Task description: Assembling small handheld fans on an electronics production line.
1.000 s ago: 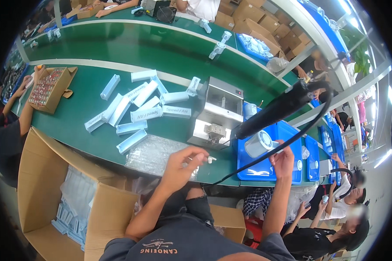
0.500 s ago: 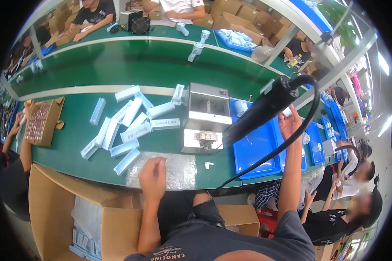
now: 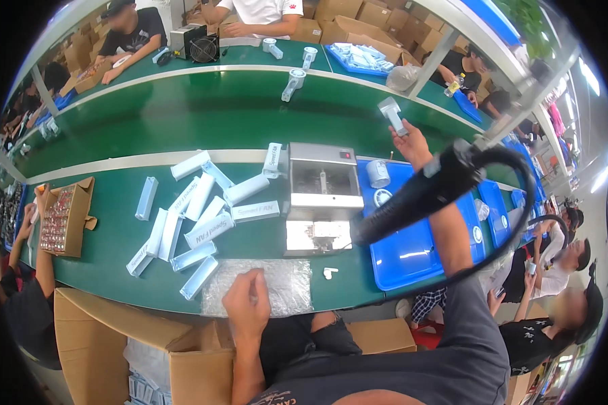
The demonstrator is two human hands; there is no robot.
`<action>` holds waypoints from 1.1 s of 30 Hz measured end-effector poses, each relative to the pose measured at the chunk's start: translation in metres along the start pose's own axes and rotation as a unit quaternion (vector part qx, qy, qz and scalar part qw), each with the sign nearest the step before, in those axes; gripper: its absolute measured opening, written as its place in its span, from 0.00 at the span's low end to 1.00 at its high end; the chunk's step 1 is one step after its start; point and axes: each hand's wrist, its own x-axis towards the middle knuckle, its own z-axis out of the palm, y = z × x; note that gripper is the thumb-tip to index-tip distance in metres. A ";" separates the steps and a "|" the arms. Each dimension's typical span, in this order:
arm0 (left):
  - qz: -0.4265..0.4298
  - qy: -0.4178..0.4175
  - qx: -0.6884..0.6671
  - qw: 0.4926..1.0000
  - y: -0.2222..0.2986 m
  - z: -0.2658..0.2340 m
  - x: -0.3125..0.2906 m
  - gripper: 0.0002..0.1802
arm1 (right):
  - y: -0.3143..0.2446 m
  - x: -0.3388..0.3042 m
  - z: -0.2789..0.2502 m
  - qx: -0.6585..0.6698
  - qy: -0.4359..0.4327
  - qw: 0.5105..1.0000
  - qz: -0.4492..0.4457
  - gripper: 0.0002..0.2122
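Note:
My right hand (image 3: 411, 143) reaches out over the green conveyor belt, closed around the handle of a pale grey-blue handheld fan (image 3: 390, 113), its head pointing away from me. My left hand (image 3: 248, 302) rests near the table's front edge, above a sheet of bubble wrap (image 3: 292, 287). Its fingers are curled in, and nothing shows in them. Just right of the wrap lies a small white part (image 3: 330, 273). Ahead of it stands a silver bench machine (image 3: 323, 196). Several light-blue handle shells (image 3: 255, 212) lie in a loose pile left of the machine.
A black tube-shaped device (image 3: 419, 192) with a thick cable slants across a blue tray (image 3: 405, 260) holding round fan parts. Another handheld fan (image 3: 293, 84) lies on the belt (image 3: 182, 108). An open carton (image 3: 91, 337) stands at front left. People sit across and alongside.
My right hand has moved forward and left, from above the blue trays to over the belt, bringing the handheld fan into plain view. My left hand stays curled by the bubble wrap.

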 end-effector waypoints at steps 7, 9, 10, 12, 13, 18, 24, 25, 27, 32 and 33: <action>0.007 -0.018 0.022 1.000 -0.007 -0.007 0.003 0.04 | 0.001 0.114 0.082 -0.238 0.143 0.959 -0.051 0.19; -0.007 -0.018 0.037 0.999 -0.005 -0.012 0.002 0.04 | 0.020 0.141 0.117 -0.294 0.146 0.941 -0.082 0.18; -0.015 -0.021 0.056 0.998 -0.006 -0.014 0.000 0.05 | 0.023 0.155 0.130 -0.344 0.151 0.918 -0.127 0.18; -0.003 -0.034 0.050 0.998 -0.006 -0.013 0.005 0.04 | 0.012 0.188 0.127 -0.392 0.107 0.899 -0.160 0.17; 0.008 -0.044 0.052 0.998 -0.003 -0.016 0.008 0.03 | 0.012 0.208 0.129 -0.434 0.055 0.879 -0.189 0.16; -0.004 -0.052 0.052 0.997 -0.001 -0.019 0.008 0.05 | 0.014 0.276 0.146 -0.503 0.051 0.835 -0.215 0.15; 0.010 -0.091 0.024 0.995 -0.004 -0.026 0.010 0.06 | 0.006 0.331 0.141 -0.482 0.113 0.846 -0.201 0.17; 0.010 -0.091 0.025 0.996 -0.004 -0.029 0.010 0.06 | 0.009 0.335 0.138 -0.491 0.091 0.841 -0.207 0.17; 0.009 -0.126 0.030 0.991 -0.006 -0.032 0.009 0.07 | -0.001 0.336 0.132 -0.489 0.063 0.839 -0.229 0.20; -0.019 -0.116 0.034 0.992 0.006 -0.029 0.020 0.08 | 0.067 0.294 0.181 -0.729 0.094 0.468 -0.491 0.24; -0.016 -0.100 0.036 0.994 0.008 -0.031 0.018 0.08 | 0.088 0.272 0.209 -0.707 0.023 0.506 -0.494 0.26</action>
